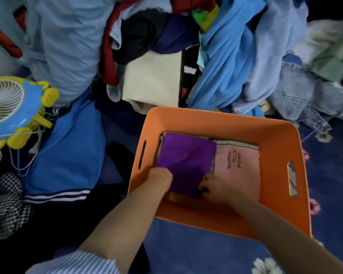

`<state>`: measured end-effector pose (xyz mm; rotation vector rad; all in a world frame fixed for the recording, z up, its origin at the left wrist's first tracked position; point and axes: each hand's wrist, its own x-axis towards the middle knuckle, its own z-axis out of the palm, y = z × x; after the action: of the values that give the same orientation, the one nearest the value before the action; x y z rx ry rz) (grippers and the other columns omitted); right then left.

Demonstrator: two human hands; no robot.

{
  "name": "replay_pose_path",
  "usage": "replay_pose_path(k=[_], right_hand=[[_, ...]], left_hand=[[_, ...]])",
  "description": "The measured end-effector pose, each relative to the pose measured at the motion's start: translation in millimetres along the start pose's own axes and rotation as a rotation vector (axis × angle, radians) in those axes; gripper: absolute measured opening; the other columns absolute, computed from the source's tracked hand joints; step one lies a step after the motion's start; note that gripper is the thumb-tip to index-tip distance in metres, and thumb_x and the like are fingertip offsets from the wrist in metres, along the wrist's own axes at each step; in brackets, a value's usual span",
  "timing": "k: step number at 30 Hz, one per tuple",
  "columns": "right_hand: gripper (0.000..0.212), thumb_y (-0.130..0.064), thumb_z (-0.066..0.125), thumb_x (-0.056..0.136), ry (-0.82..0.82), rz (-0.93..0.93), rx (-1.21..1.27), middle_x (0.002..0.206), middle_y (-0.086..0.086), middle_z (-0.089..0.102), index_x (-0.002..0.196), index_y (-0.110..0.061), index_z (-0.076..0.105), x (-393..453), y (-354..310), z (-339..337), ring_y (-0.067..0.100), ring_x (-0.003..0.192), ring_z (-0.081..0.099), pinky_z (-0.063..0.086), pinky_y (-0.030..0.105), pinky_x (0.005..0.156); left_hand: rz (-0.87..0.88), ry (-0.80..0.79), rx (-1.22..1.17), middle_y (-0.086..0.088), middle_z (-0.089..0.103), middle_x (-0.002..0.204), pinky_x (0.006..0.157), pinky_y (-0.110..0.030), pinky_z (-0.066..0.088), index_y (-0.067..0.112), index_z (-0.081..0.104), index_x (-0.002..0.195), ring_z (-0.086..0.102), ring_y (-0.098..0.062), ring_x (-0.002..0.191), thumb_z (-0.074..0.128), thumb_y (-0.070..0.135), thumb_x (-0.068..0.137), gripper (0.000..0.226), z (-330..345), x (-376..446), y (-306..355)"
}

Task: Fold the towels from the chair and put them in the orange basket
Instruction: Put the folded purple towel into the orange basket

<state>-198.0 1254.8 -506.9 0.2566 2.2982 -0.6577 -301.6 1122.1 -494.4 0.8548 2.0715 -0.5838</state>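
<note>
An orange basket [222,121] sits on the blue floor in front of me. Inside it, a folded purple towel [186,157] lies on the left half, on top of other folded cloth. A folded pink towel [244,175] with a small drawn pattern lies beside it on the right. My left hand [160,177] grips the purple towel's near left corner, fingers tucked under it. My right hand [214,187] holds the towel's near right edge. Both hands are inside the basket.
A big heap of clothes fills the far side: light blue fabric [226,62], a cream cloth [152,80], denim [297,99]. A blue and yellow fan [10,107] stands at the left. Blue and checked garments lie on the floor to the left.
</note>
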Motion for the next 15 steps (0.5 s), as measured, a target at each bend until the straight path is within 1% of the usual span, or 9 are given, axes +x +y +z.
replay_pose_path(k=[2, 3, 5, 6, 8, 10, 12, 15], right_hand=[[0.027, -0.018, 0.048, 0.092, 0.111, 0.085, 0.064, 0.119, 0.015, 0.059, 0.111, -0.003, 0.062, 4.7, 2.9, -11.7, 0.026, 0.108, 0.055, 0.044, 0.029, 0.086], [0.029, -0.020, 0.048, 0.093, 0.191, 0.157, 0.143, 0.118, 0.015, 0.061, 0.112, -0.003, 0.060, 8.1, 5.7, -17.9, 0.026, 0.107, 0.056, 0.045, 0.028, 0.083], [0.037, -0.024, 0.051, 0.092, 0.343, 0.304, 0.363, 0.121, 0.015, 0.059, 0.123, -0.002, 0.051, 16.8, 10.0, -27.6, 0.028, 0.111, 0.055, 0.044, 0.027, 0.082], [0.043, -0.024, 0.053, 0.092, 0.388, 0.353, 0.464, 0.123, 0.017, 0.057, 0.127, -0.001, 0.046, 20.4, 8.4, -29.3, 0.029, 0.113, 0.054, 0.044, 0.027, 0.083], [0.050, -0.025, 0.056, 0.090, 0.442, 0.400, 0.587, 0.127, 0.018, 0.054, 0.131, 0.001, 0.039, 31.5, 3.9, -30.1, 0.031, 0.116, 0.053, 0.045, 0.032, 0.087], [0.056, -0.024, 0.056, 0.090, 0.478, 0.429, 0.665, 0.131, 0.018, 0.051, 0.136, -0.001, 0.033, 41.3, -1.3, -28.8, 0.032, 0.118, 0.051, 0.045, 0.035, 0.091], [0.059, -0.020, 0.056, 0.090, 0.513, 0.452, 0.734, 0.134, 0.017, 0.050, 0.139, -0.004, 0.029, 48.5, -3.4, -28.7, 0.031, 0.119, 0.050, 0.044, 0.034, 0.091], [0.059, -0.009, 0.059, 0.086, 0.590, 0.446, 0.825, 0.134, 0.013, 0.051, 0.139, -0.009, 0.033, 52.1, -3.9, -27.7, 0.029, 0.120, 0.050, 0.043, 0.034, 0.095]], left_hand=[[-0.054, 0.105, -0.064, -0.012, 0.052, 0.132, 0.092, -0.032, 0.047, 0.006, 0.054, 0.123, 0.052, -0.026, 0.121, 0.040, 0.006, 0.094, 0.032, -3.9, 5.4, -3.2], [-0.088, 0.167, -0.134, -0.012, 0.054, 0.129, 0.090, -0.032, 0.048, 0.005, 0.054, 0.121, 0.054, -0.026, 0.118, 0.039, 0.005, 0.094, 0.031, -6.8, 9.5, -6.2], [-0.163, 0.284, -0.308, -0.015, 0.051, 0.129, 0.088, -0.034, 0.048, 0.003, 0.048, 0.124, 0.055, -0.028, 0.115, 0.039, 0.006, 0.095, 0.031, -12.4, 19.2, -12.3], [-0.206, 0.313, -0.400, -0.016, 0.050, 0.129, 0.088, -0.035, 0.048, 0.002, 0.044, 0.127, 0.054, -0.028, 0.115, 0.040, 0.008, 0.096, 0.032, -11.9, 21.7, -12.9], [-0.259, 0.340, -0.550, -0.015, 0.053, 0.126, 0.086, -0.035, 0.047, 0.003, 0.042, 0.126, 0.055, -0.028, 0.112, 0.040, 0.016, 0.097, 0.031, -11.9, 26.6, -10.2], [-0.280, 0.344, -0.660, -0.013, 0.057, 0.121, 0.083, -0.035, 0.047, 0.005, 0.043, 0.123, 0.057, -0.028, 0.111, 0.041, 0.022, 0.098, 0.031, -9.1, 30.3, -5.5], [-0.296, 0.330, -0.759, -0.012, 0.058, 0.120, 0.082, -0.034, 0.046, 0.006, 0.041, 0.123, 0.056, -0.028, 0.111, 0.042, 0.021, 0.097, 0.031, -8.0, 34.3, -3.5], [-0.313, 0.341, -0.870, -0.013, 0.058, 0.118, 0.079, -0.033, 0.046, 0.005, 0.042, 0.123, 0.058, -0.028, 0.109, 0.044, 0.016, 0.095, 0.029, -7.6, 38.0, -5.0]])
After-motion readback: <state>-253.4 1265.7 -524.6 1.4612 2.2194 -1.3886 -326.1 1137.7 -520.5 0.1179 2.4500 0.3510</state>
